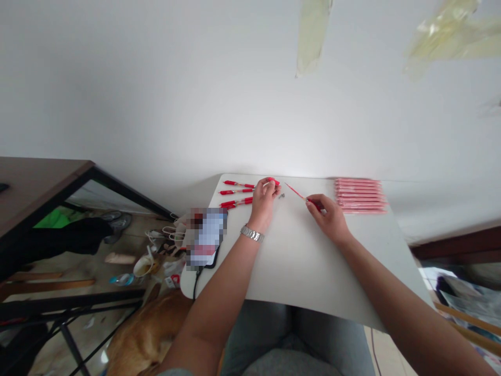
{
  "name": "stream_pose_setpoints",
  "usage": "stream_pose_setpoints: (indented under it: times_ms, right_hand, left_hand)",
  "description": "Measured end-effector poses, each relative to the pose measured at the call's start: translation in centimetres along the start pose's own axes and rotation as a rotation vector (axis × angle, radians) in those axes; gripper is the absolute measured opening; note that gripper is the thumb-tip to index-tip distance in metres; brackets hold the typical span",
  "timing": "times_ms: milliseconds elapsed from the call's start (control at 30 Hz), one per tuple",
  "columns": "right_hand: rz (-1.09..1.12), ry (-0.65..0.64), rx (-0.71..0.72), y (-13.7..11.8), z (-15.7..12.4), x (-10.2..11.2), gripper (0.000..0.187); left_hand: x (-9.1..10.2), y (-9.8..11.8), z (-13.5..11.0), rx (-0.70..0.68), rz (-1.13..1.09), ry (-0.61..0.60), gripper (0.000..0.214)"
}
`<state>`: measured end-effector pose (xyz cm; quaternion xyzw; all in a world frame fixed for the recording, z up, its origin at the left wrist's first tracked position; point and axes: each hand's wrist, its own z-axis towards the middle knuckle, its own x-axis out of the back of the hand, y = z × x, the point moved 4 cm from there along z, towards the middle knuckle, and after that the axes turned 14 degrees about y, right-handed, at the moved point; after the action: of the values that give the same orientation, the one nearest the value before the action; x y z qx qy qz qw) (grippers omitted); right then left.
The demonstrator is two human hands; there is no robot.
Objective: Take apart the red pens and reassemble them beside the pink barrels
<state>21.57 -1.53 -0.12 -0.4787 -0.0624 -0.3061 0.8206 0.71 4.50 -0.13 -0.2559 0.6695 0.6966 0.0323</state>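
My left hand [263,203], with a metal watch on its wrist, is closed on a short red pen barrel piece [274,181] near the table's back edge. My right hand [329,218] grips the red rear half of a pen [315,204]. A thin red refill [295,191] sticks out of that half, its tip pointing left toward the barrel piece, apart from it. Small grey pen parts [281,196] lie on the table just below my left fingers. Several red pens [237,192] lie left of my left hand, their right ends partly hidden by it.
A row of red pens in clear wrapping [360,196] lies at the right back of the white table [301,261]. A phone [207,240] with a cable rests at the left edge. A brown dog [152,331] is on the floor at left, near a desk frame and clutter.
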Motion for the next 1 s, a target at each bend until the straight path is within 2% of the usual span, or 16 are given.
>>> stream_pose_setpoints:
  times_ms: [100, 467, 767, 1000]
  right_hand:
    - [0.008, -0.003, 0.007, -0.2, 0.0, 0.1, 0.032]
    - [0.007, 0.0, 0.017, -0.4, 0.1, 0.1, 0.034]
    - [0.009, -0.001, 0.023, -0.5, 0.1, 0.2, 0.032]
    - [0.012, 0.005, 0.016, -0.2, 0.0, 0.1, 0.031]
  left_hand:
    - [0.0, 0.1, 0.0, 0.067, -0.072, 0.021, 0.035]
    - [-0.5, 0.1, -0.6, 0.1, -0.049, -0.024, 0.032]
    - [-1.2, 0.3, -1.7, 0.009, 0.055, -0.148, 0.03]
    - [-1.9, 0.4, -2.7, -0.009, 0.108, -0.295, 0.031]
